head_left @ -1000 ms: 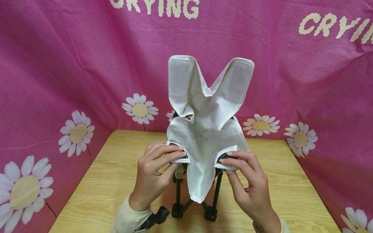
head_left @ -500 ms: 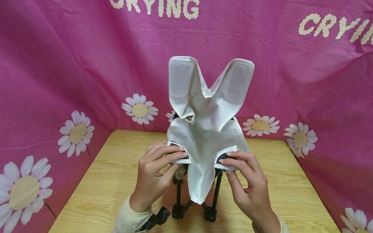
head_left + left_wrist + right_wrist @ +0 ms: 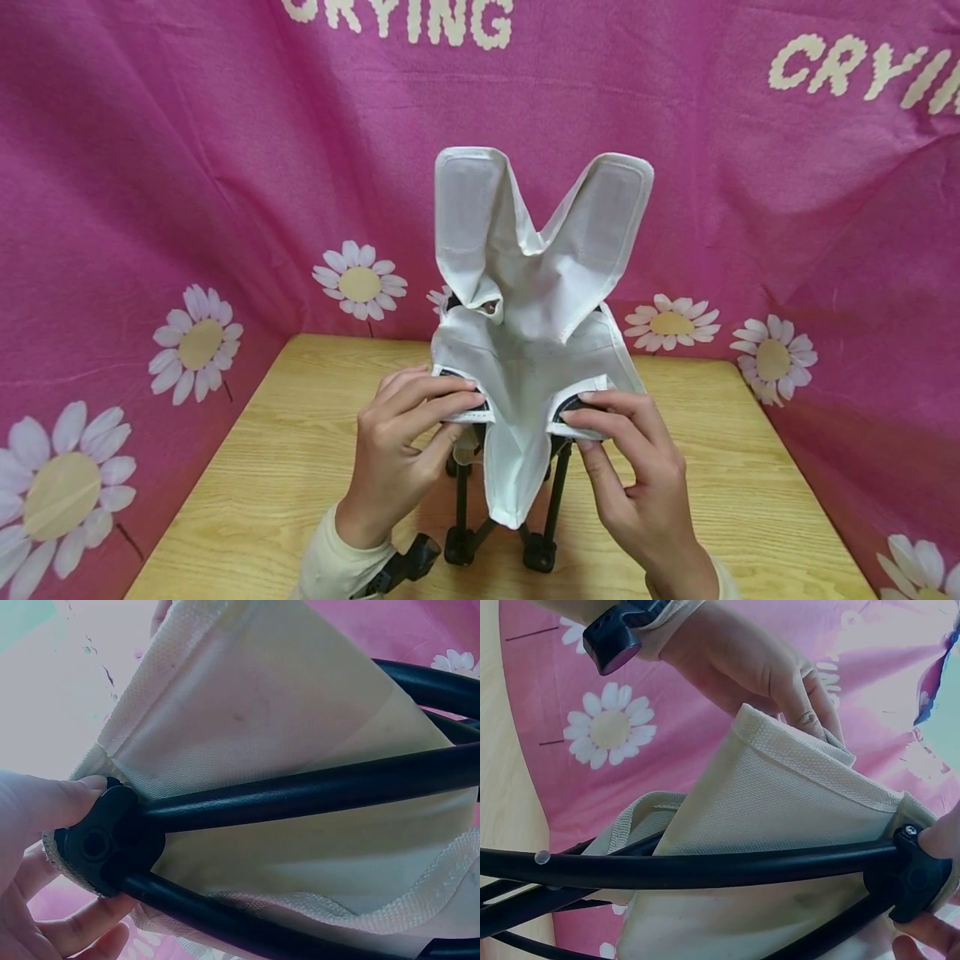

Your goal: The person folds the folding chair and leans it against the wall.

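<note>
A small folding seat of white fabric (image 3: 517, 358) stands on black legs (image 3: 557, 492) in the head view. My left hand (image 3: 401, 454) grips its near left corner, fingers on top at the dark-lined pocket and thumb beneath. The near right corner is pinched likewise by my right hand (image 3: 641, 475). In the left wrist view, the left thumb and fingers (image 3: 79, 930) lie around a black plastic joint (image 3: 105, 840) where two tubes meet. The right wrist view has the right fingertips on the matching joint (image 3: 911, 874), with the left hand (image 3: 757, 664) behind the fabric.
Two broad fabric flaps (image 3: 467, 200) rise at the seat's far side. The wooden table (image 3: 247, 467) lies under the legs. Pink cloth (image 3: 225, 150) with daisies and lettering hangs behind and at both sides. A black device (image 3: 397, 567) is strapped on the left wrist.
The fabric flaps and near tip have shifted slightly toward the person. Both hands keep their grips on the corners, and the right hand has moved very slightly left.
</note>
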A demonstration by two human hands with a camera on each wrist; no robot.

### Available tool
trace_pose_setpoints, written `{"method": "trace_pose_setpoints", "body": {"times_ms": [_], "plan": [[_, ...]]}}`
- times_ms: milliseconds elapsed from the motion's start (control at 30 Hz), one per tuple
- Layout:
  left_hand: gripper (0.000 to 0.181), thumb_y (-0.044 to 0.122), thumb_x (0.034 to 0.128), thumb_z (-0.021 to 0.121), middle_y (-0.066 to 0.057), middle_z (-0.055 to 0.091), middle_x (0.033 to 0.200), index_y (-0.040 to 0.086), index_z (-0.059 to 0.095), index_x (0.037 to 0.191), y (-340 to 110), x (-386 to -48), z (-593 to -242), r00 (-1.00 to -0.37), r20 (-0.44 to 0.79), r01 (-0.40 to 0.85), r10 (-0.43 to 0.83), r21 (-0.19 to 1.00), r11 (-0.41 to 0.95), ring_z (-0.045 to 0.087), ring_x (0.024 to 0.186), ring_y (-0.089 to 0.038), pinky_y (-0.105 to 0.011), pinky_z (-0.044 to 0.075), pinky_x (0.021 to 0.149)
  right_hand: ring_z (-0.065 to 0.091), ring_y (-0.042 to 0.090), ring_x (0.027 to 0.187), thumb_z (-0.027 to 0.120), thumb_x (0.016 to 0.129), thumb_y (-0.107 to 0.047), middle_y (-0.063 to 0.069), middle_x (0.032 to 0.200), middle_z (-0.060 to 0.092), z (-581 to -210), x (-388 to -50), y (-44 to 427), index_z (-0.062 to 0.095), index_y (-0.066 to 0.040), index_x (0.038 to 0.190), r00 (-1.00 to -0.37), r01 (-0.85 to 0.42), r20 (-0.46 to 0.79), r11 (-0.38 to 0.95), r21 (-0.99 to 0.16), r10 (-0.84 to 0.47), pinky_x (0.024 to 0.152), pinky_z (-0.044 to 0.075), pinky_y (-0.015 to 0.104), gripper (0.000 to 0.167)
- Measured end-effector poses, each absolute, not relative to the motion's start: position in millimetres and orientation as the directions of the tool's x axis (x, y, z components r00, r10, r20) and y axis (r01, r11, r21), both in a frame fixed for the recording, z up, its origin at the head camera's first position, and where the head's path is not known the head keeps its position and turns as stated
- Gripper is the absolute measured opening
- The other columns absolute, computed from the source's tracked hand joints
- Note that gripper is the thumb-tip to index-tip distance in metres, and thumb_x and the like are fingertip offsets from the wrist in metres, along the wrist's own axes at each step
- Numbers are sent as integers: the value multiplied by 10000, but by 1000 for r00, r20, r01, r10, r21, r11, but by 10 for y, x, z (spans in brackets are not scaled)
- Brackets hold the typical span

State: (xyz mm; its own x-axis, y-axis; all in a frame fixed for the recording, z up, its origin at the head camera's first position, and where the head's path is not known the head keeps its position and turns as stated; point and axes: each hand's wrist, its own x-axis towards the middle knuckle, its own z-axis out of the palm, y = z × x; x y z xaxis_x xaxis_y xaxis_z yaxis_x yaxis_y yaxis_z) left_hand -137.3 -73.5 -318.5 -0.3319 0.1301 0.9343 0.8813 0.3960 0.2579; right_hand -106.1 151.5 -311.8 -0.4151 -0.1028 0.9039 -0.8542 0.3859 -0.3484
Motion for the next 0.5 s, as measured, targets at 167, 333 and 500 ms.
{"method": "trace_pose_setpoints", "body": {"times_ms": [167,333,500], "plan": [[212,15,771,749,-32,714,984,90,769,967,-723,-1367,-3187,-330,935,880,132,254,401,637,917,-223,-442,449,886,586,218,969,607,943,-112,204,1025,598,-3139,-1069,1518,705,0,952,-416,-854,904,384,-350,-102,904,433,194,149],[205,18,774,745,-36,714,981,88,768,965,-710,-1366,-3180,-319,939,886,128,247,392,638,911,-222,-439,446,883,582,219,973,600,950,-130,207,1017,598,-3108,-1051,1484,706,4,949,-400,-865,911,371,-339,-100,909,433,203,170],[205,13,772,745,-43,714,981,83,766,964,-692,-1362,-3169,-308,943,893,128,240,381,637,908,-227,-444,448,874,578,221,971,598,954,-139,205,1013,598,-3067,-1018,1449,705,6,945,-393,-869,915,364,-335,-96,912,436,216,180]]}}
